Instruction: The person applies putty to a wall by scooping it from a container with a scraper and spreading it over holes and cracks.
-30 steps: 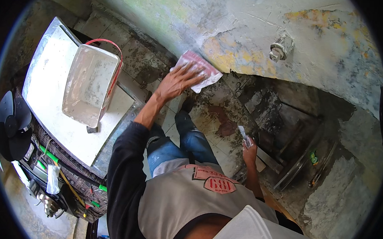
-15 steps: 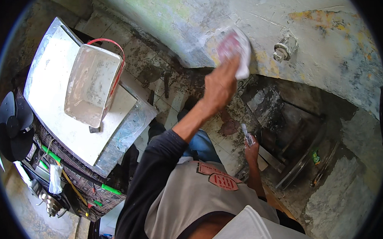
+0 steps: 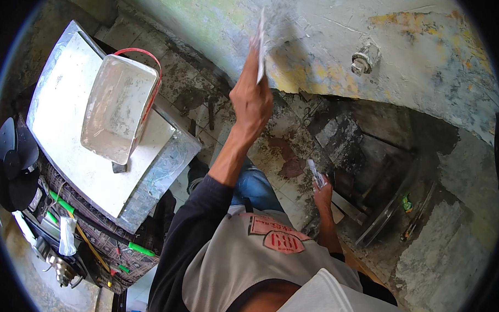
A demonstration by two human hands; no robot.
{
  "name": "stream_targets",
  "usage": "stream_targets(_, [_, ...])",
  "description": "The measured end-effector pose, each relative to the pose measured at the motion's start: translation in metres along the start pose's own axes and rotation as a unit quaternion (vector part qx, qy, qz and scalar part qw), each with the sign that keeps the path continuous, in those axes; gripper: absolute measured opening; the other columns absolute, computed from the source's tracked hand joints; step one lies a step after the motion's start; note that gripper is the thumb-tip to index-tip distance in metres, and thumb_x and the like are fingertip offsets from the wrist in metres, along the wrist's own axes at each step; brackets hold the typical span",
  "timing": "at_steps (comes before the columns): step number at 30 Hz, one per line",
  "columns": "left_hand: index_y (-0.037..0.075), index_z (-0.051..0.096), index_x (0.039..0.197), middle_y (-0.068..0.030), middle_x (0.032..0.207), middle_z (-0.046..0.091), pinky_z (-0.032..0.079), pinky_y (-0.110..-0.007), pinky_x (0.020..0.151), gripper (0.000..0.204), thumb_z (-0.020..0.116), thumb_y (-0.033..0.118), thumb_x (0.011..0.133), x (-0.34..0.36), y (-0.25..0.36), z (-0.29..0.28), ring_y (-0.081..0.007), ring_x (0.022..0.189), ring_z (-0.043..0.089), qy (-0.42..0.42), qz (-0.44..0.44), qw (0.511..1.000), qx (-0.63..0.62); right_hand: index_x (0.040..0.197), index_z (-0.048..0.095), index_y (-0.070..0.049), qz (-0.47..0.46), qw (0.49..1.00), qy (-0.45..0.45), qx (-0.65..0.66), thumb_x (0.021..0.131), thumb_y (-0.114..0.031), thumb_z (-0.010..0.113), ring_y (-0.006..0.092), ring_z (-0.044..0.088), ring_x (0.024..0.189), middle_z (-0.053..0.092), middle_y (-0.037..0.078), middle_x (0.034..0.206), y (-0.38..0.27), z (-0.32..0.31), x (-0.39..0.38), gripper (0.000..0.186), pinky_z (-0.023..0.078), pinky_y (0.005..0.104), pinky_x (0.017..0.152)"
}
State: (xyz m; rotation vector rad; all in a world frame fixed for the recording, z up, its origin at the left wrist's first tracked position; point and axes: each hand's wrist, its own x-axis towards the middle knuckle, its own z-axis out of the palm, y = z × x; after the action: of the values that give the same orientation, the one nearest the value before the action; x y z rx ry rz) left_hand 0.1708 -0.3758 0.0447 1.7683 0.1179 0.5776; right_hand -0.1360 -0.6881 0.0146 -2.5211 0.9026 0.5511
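Raised at the wall [image 3: 322,38], my left hand [image 3: 251,103] is closed on a thin, flat white spreader [image 3: 261,48] with a reddish patch, seen nearly edge-on. Its far edge is at the patchy, pale plaster and casts a shadow there; whether it touches cannot be made out. Lower and to the right, my right hand [image 3: 323,193] grips a putty knife [image 3: 315,171], its narrow blade smeared with white and pointing up and away. The knife's handle is mostly hidden in my fingers.
At left, a whitish rectangular bucket [image 3: 89,126] with a red handle stands on a white board [image 3: 55,102]. Dark fan blades [image 3: 13,161] and green-handled tools [image 3: 142,249] lie nearby. A pipe fitting [image 3: 365,59] juts from the wall. Debris and dark planks [image 3: 383,206] cover the floor at right.
My left hand has swept left and upward along the wall, and the spreader has turned from face-on to nearly edge-on. The right hand with the putty knife has barely shifted.
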Motion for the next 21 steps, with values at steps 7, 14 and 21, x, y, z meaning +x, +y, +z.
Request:
stream_targets(7, [0.019,0.05,0.154,-0.0083,0.155,0.055,0.062,-0.045,0.089,0.074,0.062,0.001,0.083,-0.051,0.019,0.008,-0.0438,0.13,0.06,-0.29,0.19,0.938,0.018,0.131,0.063,0.007,-0.054,0.997,-0.001,0.061,0.096,-0.003,0.069,0.0352,0.069,0.11,0.07,0.023,0.119,0.019,0.006,-0.004,0.036,0.052,0.0433,0.094])
stream_targets(14, [0.012,0.059,0.144,-0.0183,0.135,0.068,0.06,-0.044,0.095,0.07,0.068,-0.003,0.076,-0.102,-0.011,-0.044,-0.0368,0.121,0.068,-0.252,0.016,0.967,0.027,0.127,0.065,0.007,-0.064,0.997,0.014,0.052,0.097,-0.003,0.068,0.0328,0.07,0.107,0.071,0.022,0.116,0.021,0.004,0.013,0.032,0.052,0.0423,0.092])
stream_targets(21, [0.009,0.063,0.141,-0.021,0.133,0.068,0.059,-0.042,0.094,0.056,0.062,-0.004,0.087,0.007,0.008,-0.006,-0.0364,0.118,0.07,-0.088,0.103,0.991,0.001,0.127,0.065,0.007,-0.063,0.997,-0.009,0.036,0.096,-0.004,0.068,0.0356,0.069,0.108,0.07,0.024,0.116,-0.006,-0.001,-0.002,0.033,0.052,0.043,0.093])
